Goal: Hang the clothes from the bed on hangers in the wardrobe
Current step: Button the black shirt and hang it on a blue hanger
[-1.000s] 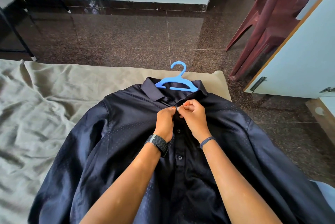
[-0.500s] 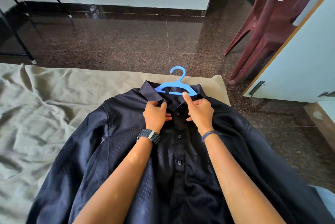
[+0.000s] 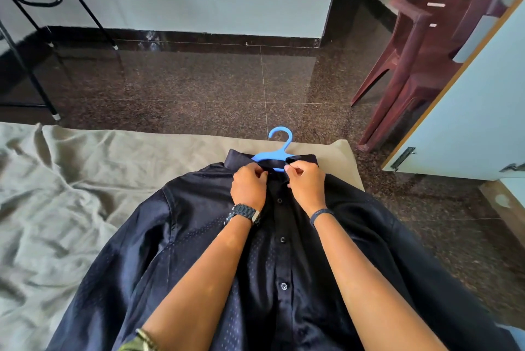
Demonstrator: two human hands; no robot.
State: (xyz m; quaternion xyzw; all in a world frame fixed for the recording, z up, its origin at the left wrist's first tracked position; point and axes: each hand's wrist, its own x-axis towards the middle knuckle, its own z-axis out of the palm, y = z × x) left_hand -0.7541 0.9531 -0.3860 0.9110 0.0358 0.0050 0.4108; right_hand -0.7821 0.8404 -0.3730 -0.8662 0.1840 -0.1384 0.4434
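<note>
Pinching collar of dark navy button-up shirt [image 3: 284, 251] at 12 o'clock: left hand [image 3: 249, 187], right hand [image 3: 306, 184] both gripping; closing it evenly around blue plastic hanger [image 3: 277, 151] neck advised.

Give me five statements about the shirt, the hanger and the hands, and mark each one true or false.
1. The hanger is blue. True.
2. The shirt hangs in the wardrobe. False: it lies on the bed.
3. Both hands pinch the collar. True: left hand, right hand.
4. The hanger's hook points toward the person. False: it points away, toward the floor.
5. The watch is on the right wrist. False: left wrist.
</note>
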